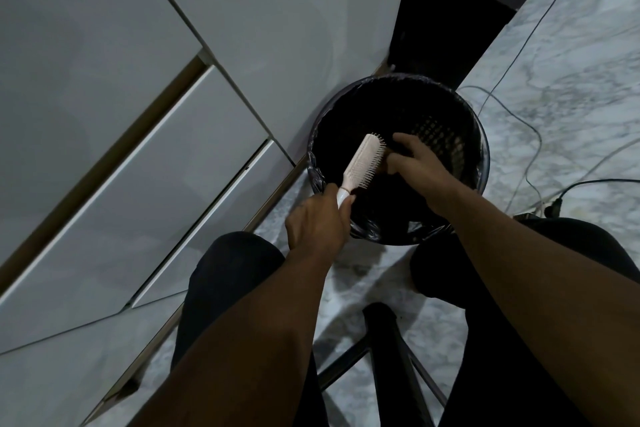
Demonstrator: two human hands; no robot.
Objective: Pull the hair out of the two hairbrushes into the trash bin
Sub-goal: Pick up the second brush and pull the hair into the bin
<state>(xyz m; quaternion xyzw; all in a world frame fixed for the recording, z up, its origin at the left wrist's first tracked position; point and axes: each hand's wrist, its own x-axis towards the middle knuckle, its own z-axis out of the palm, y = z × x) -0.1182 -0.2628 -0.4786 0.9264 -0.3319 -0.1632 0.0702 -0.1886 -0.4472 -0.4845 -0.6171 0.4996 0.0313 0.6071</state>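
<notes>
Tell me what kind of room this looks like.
Probably a room in a home, perhaps a bedroom or dressing area, though I can't be sure. Clues: white cabinet drawers, a marble-patterned floor with loose cables, and a small lined trash bin.

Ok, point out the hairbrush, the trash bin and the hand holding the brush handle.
hairbrush point(363, 163), head view, back of the pale brush head.
trash bin point(398, 80), head view, far rim with the bag folded over.
left hand point(317, 222), head view, back of the hand.

White hairbrush point(363, 163) — black bin point(483, 149) — marbled floor point(571, 80)
</notes>
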